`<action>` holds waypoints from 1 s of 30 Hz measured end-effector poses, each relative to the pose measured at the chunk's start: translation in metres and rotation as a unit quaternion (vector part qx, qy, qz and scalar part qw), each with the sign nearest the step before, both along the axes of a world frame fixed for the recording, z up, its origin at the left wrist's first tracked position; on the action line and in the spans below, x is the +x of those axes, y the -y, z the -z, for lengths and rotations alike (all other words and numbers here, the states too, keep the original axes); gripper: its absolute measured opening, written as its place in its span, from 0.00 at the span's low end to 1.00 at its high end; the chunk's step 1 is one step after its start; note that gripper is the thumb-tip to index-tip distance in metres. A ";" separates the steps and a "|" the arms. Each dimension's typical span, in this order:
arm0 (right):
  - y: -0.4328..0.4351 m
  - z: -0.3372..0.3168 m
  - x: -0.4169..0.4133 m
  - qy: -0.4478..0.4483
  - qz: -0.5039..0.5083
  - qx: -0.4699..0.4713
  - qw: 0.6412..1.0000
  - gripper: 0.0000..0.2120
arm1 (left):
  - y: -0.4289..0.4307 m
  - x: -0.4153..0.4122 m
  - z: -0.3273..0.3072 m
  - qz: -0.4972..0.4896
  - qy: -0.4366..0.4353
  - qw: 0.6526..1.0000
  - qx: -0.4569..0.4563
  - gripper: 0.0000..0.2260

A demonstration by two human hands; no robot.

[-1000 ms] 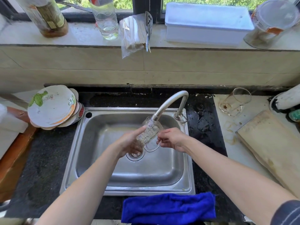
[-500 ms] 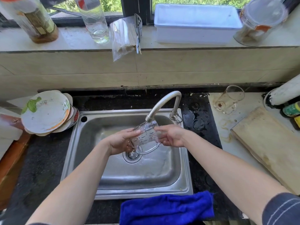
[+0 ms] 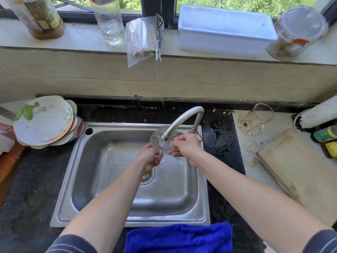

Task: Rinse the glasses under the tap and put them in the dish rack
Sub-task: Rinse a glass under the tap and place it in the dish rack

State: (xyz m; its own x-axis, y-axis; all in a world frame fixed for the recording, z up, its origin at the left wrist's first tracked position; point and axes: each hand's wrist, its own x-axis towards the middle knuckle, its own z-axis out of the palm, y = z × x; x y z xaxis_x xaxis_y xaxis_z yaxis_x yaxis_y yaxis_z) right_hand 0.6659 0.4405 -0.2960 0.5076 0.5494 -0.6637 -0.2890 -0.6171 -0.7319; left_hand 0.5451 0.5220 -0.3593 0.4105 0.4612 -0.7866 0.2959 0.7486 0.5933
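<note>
A clear patterned glass (image 3: 158, 140) is held over the steel sink (image 3: 102, 172), right under the spout of the curved tap (image 3: 184, 120), its mouth turned up toward the spout. My left hand (image 3: 150, 156) grips the glass from below. My right hand (image 3: 186, 146) touches its right side, fingers bent around it. Water splashes below the hands. A second clear glass (image 3: 256, 118), with brown residue inside, lies tilted on the pale counter to the right of the sink.
Stacked plates (image 3: 43, 120) sit left of the sink. A wooden cutting board (image 3: 299, 170) lies at the right, a blue cloth (image 3: 179, 238) at the front edge. The windowsill holds bottles, a bag of skewers (image 3: 141, 40), a white tub (image 3: 224, 30) and a jar (image 3: 295, 31).
The glass has been raised and tipped from lying sideways to mouth-up against the spout. Both hands rose with it.
</note>
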 end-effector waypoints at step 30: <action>-0.002 -0.001 0.025 0.612 -0.510 0.113 0.593 0.15 | -0.069 0.023 -0.018 0.035 0.100 0.992 -0.066 0.16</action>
